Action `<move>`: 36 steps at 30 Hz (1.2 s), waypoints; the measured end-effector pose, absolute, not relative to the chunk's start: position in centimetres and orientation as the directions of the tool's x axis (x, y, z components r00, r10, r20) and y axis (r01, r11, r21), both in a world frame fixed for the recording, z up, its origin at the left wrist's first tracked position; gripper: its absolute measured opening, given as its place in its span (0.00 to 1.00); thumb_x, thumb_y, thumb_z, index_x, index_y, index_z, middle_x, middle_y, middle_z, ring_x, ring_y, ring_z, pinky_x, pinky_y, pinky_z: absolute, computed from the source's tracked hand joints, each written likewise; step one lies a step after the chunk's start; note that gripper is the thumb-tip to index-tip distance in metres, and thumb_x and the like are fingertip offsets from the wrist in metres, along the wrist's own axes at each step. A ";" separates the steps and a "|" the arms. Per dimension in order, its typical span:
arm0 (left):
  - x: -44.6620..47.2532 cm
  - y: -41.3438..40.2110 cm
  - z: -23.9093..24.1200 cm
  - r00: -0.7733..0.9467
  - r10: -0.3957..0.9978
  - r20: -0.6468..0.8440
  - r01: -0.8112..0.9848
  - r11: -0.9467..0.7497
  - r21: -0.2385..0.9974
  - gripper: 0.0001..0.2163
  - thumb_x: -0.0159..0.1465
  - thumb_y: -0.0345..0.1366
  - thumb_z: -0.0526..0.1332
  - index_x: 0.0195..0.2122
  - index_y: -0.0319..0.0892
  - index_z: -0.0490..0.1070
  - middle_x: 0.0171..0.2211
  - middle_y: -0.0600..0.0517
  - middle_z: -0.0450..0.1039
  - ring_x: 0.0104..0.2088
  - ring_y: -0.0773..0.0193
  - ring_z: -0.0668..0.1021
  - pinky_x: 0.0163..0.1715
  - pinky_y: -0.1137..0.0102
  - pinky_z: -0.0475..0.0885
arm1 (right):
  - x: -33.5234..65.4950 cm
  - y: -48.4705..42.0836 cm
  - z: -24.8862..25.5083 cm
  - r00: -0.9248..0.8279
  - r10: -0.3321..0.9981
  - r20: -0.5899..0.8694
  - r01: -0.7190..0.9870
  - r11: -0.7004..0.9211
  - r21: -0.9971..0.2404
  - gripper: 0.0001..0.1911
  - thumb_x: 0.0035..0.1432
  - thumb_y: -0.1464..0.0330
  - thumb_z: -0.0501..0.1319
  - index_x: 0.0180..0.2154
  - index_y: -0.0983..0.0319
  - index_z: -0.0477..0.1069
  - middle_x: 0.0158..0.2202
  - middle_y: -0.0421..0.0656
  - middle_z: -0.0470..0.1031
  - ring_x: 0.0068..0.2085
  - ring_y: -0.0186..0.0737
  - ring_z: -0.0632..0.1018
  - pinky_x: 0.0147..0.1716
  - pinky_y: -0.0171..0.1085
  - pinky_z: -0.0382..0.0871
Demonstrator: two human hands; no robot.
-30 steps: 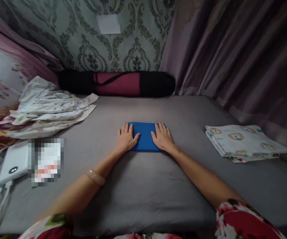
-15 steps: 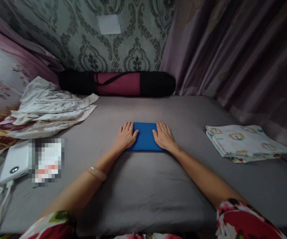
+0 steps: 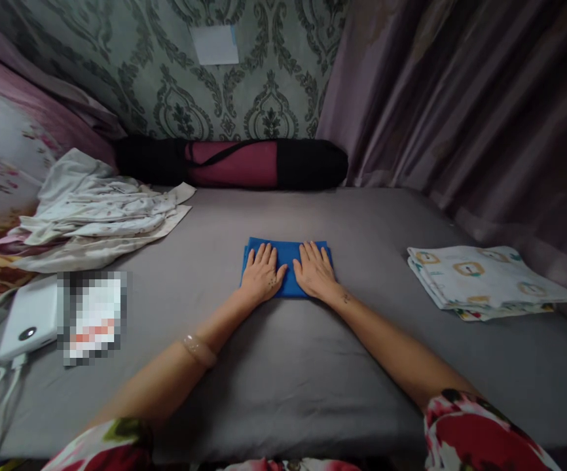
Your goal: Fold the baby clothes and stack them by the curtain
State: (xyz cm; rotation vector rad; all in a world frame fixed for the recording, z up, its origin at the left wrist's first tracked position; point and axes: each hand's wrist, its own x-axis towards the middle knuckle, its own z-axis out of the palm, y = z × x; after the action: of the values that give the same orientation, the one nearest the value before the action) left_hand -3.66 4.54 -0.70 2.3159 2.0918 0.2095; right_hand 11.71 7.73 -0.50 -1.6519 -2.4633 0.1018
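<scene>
A folded blue cloth (image 3: 288,269) lies as a flat rectangle on the grey sheet, with layered edges showing at its far left corner. My left hand (image 3: 264,273) rests palm down on its left half, fingers stretched out and pointing away from me. On the right half lies my right hand (image 3: 315,271), also flat and open. Between the two thumbs a narrow strip of blue shows. Parts of the cloth are hidden under both palms.
A folded printed cloth (image 3: 490,278) lies at the right. Crumpled pale cloths (image 3: 101,209) are heaped at the left, near a white power bank (image 3: 33,317) with cables and a blurred-out item (image 3: 95,317). A long black and maroon bag (image 3: 234,163) lies along the wall.
Both hands have slid inward over the blue cloth, closer to each other. The cloth's outer corners now show beyond the fingers.
</scene>
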 end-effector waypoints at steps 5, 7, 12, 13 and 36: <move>-4.0 4.9 -0.8 0.109 0.991 0.084 0.981 -0.121 0.153 0.29 0.70 0.47 0.43 0.65 0.32 0.56 0.68 0.40 0.51 0.69 0.51 0.52 0.67 0.54 0.45 | 11.9 8.1 -0.3 -0.374 0.925 0.072 0.913 0.381 -0.144 0.32 0.68 0.62 0.41 0.65 0.76 0.53 0.68 0.54 0.52 0.69 0.50 0.51 0.66 0.49 0.39; -4.5 5.0 -0.7 0.094 0.992 0.085 0.966 -0.112 0.234 0.27 0.70 0.45 0.44 0.65 0.34 0.57 0.67 0.41 0.53 0.68 0.52 0.53 0.67 0.55 0.47 | 11.6 8.1 0.4 -0.376 0.926 0.038 0.914 0.377 -0.146 0.32 0.68 0.62 0.42 0.65 0.76 0.53 0.68 0.56 0.53 0.68 0.52 0.51 0.66 0.51 0.40; -6.8 5.3 -1.2 -0.142 0.964 0.226 0.893 0.027 0.449 0.21 0.70 0.37 0.44 0.60 0.37 0.62 0.64 0.41 0.60 0.66 0.54 0.59 0.65 0.54 0.53 | 9.8 7.3 0.7 -0.440 0.893 0.097 0.877 0.450 -0.170 0.32 0.69 0.61 0.40 0.66 0.75 0.52 0.69 0.55 0.48 0.69 0.50 0.48 0.66 0.51 0.38; -7.3 5.4 -1.4 -0.185 0.951 0.247 0.873 0.043 0.486 0.20 0.69 0.35 0.45 0.59 0.37 0.63 0.63 0.41 0.62 0.65 0.53 0.61 0.64 0.54 0.55 | 9.5 7.1 0.5 -0.456 0.886 0.091 0.868 0.464 -0.175 0.33 0.69 0.60 0.40 0.66 0.75 0.51 0.69 0.54 0.48 0.69 0.49 0.48 0.66 0.50 0.38; -9.5 5.6 -1.4 -0.537 0.827 0.165 0.402 0.080 0.912 0.17 0.65 0.28 0.46 0.50 0.38 0.69 0.52 0.42 0.72 0.54 0.59 0.73 0.58 0.61 0.64 | 3.1 7.8 1.0 -0.532 0.846 0.035 0.817 0.523 -0.243 0.33 0.69 0.60 0.39 0.67 0.73 0.49 0.70 0.55 0.46 0.69 0.50 0.49 0.65 0.52 0.41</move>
State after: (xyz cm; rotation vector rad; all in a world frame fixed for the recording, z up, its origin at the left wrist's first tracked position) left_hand -9.46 5.62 -1.38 1.2147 1.9687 1.4501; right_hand 3.09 7.78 1.01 -1.4349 -2.6093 0.2966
